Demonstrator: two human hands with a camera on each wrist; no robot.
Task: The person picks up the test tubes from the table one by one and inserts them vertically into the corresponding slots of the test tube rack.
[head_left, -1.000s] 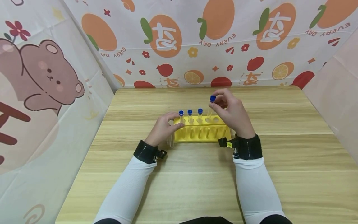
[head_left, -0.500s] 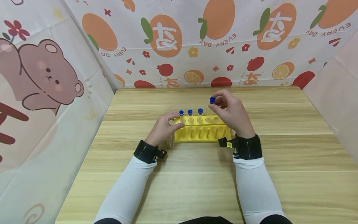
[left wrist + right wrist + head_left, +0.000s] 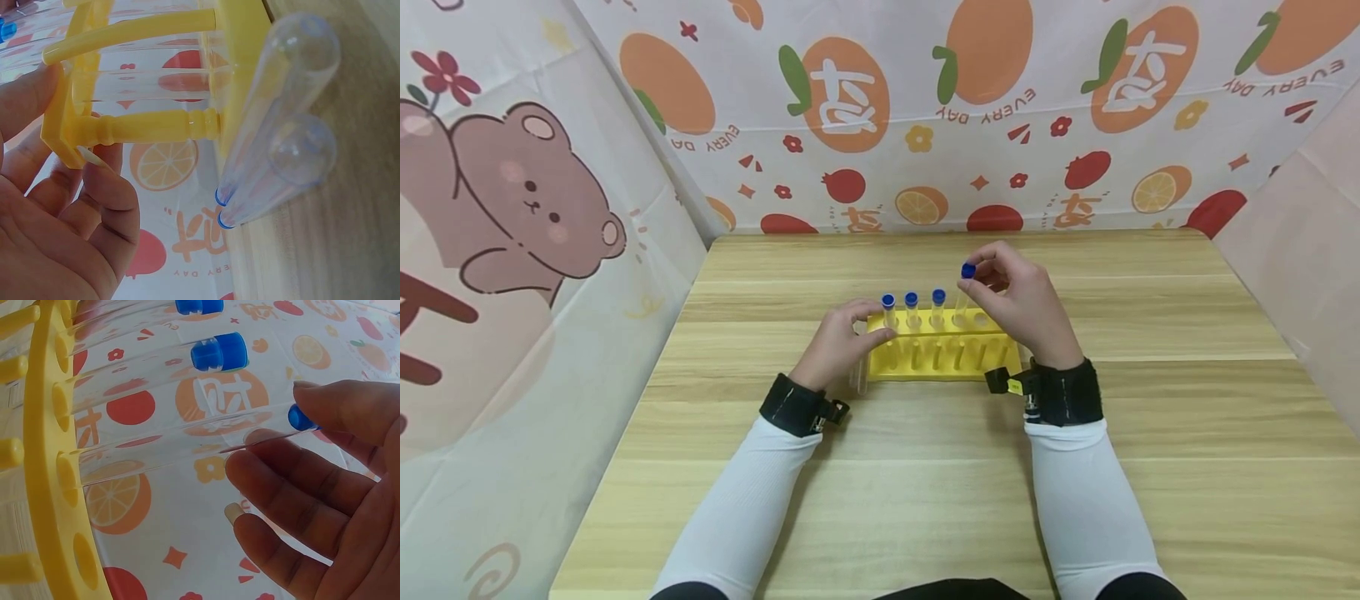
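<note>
A yellow test tube rack (image 3: 943, 372) stands on the table. My left hand (image 3: 838, 343) grips its left end, thumb and fingers at the upper shelf (image 3: 61, 128) in the left wrist view. My right hand (image 3: 1026, 307) pinches the blue-capped top of a clear test tube (image 3: 181, 450) between thumb and fingers. That tube passes through the fourth hole from the left, its cap (image 3: 967, 271) higher than the others. Three more test tubes with blue caps (image 3: 912, 298) stand upright in the holes to its left. The hole (image 3: 85, 559) to its right holds no tube.
Two clear tubes, one a test tube (image 3: 290, 62) and the other a like test tube (image 3: 300, 153), lie on the wooden table (image 3: 917, 483) beside the rack's left end. A fruit-print cloth (image 3: 917, 108) hangs behind the table's far edge.
My right hand has lowered the test tube slightly, so its cap sits a little nearer the rack. The left hand keeps its hold on the rack's end.
</note>
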